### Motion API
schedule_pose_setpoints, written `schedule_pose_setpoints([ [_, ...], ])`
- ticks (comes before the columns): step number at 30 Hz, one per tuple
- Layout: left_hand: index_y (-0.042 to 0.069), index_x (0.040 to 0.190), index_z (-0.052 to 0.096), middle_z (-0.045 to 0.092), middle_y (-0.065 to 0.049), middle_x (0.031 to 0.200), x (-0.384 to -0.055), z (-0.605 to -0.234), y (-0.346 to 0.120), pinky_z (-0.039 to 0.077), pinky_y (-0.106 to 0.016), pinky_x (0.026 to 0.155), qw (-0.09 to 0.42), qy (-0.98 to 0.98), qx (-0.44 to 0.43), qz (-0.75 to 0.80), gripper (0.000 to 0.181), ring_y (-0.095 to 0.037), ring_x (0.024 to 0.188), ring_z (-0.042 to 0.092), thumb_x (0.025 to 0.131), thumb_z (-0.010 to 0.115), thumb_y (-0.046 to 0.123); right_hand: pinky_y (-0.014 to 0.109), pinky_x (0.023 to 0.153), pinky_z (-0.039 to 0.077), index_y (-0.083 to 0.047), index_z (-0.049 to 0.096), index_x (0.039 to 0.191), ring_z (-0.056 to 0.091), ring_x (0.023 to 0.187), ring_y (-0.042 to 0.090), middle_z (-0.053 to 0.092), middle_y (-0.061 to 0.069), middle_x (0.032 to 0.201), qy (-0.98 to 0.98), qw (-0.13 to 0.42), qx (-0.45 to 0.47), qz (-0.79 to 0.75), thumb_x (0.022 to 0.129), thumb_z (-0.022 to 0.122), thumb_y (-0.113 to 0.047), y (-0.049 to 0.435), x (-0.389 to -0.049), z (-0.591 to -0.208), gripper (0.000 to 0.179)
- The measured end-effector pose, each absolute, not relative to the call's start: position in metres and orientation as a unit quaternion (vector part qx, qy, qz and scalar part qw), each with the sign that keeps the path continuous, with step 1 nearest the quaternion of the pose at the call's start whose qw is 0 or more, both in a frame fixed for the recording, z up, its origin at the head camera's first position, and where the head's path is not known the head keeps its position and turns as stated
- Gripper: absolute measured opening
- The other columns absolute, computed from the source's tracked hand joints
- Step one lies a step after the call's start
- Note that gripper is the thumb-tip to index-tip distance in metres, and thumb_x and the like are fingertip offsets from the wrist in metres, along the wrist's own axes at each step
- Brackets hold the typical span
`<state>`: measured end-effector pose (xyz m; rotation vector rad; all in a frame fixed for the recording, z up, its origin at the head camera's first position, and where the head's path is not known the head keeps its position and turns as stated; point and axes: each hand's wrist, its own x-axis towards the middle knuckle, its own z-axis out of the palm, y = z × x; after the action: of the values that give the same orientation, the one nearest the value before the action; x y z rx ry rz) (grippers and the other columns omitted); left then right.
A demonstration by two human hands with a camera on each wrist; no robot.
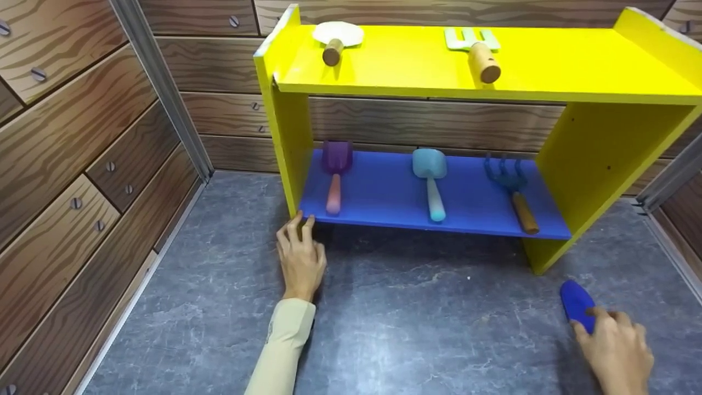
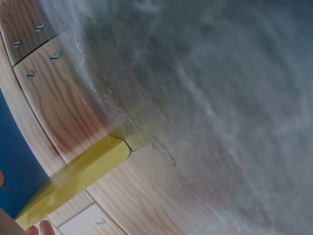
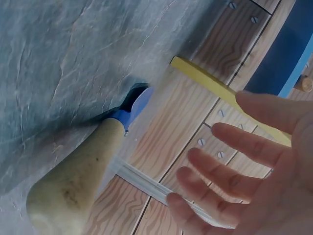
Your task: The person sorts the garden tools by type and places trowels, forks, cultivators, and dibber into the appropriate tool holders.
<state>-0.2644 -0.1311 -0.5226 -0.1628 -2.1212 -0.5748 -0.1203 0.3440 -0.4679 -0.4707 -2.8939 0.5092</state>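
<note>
My left hand (image 1: 300, 258) touches the lower left front corner of a yellow shelf unit (image 1: 595, 159), its fingertips at the blue board (image 1: 378, 189). In the left wrist view, fingertips (image 2: 46, 227) show beside the yellow side panel (image 2: 93, 166). At the front right, my right hand (image 1: 618, 345) is over a blue-bladed hand trowel (image 1: 576, 302) and hides its handle. The right wrist view shows that thick tan handle (image 3: 73, 181) lying apart from the spread fingers, with nothing in the palm.
A purple scoop (image 1: 337, 159), a light blue scoop (image 1: 430, 164) and a blue hand rake (image 1: 525, 211) lie on the blue board. Up top are a white tool (image 1: 340, 33) and a pale green fork (image 1: 483, 60). Wood-patterned walls (image 1: 104, 164) surround the grey floor (image 1: 230, 263).
</note>
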Motion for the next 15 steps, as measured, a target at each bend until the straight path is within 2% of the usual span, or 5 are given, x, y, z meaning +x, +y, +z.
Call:
schedule_pose_setpoints([
  [6, 0.003, 0.127, 0.062, 0.051, -0.017, 0.136, -0.265, -0.521, -0.131, 0.045, -0.057, 0.088, 0.452, -0.858, -0.065, -0.234, 0.050, -0.043, 0.114, 0.048, 0.078, 0.067, -0.002, 0.077, 0.078, 0.040, 0.011, 0.054, 0.125, 0.041, 0.109, 0.067, 0.044, 0.043, 0.122, -0.968, 0.018, -0.177, 0.174, 0.093, 0.068, -0.023, 0.354, -0.123, -0.474, 0.049],
  [11, 0.002, 0.128, 0.062, 0.051, -0.018, 0.137, -0.264, -0.521, -0.129, 0.045, -0.056, 0.091, 0.451, -0.857, -0.069, -0.238, 0.049, -0.042, 0.114, 0.048, 0.079, 0.066, -0.001, 0.075, 0.074, 0.042, 0.012, 0.044, 0.130, 0.047, 0.101, 0.071, 0.044, 0.043, 0.119, -0.965, -0.024, -0.191, 0.175, 0.094, 0.066, -0.026, 0.361, -0.121, -0.480, 0.057],
  [15, 0.002, 0.127, 0.062, 0.051, -0.018, 0.136, -0.264, -0.522, -0.130, 0.045, -0.056, 0.090, 0.453, -0.857, -0.068, -0.236, 0.048, -0.042, 0.113, 0.048, 0.079, 0.065, 0.000, 0.071, 0.075, 0.044, 0.013, 0.036, 0.129, 0.050, 0.099, 0.070, 0.046, 0.043, 0.115, -0.961, -0.083, -0.205, 0.166, 0.094, 0.067, -0.026, 0.365, -0.123, -0.483, 0.061],
])
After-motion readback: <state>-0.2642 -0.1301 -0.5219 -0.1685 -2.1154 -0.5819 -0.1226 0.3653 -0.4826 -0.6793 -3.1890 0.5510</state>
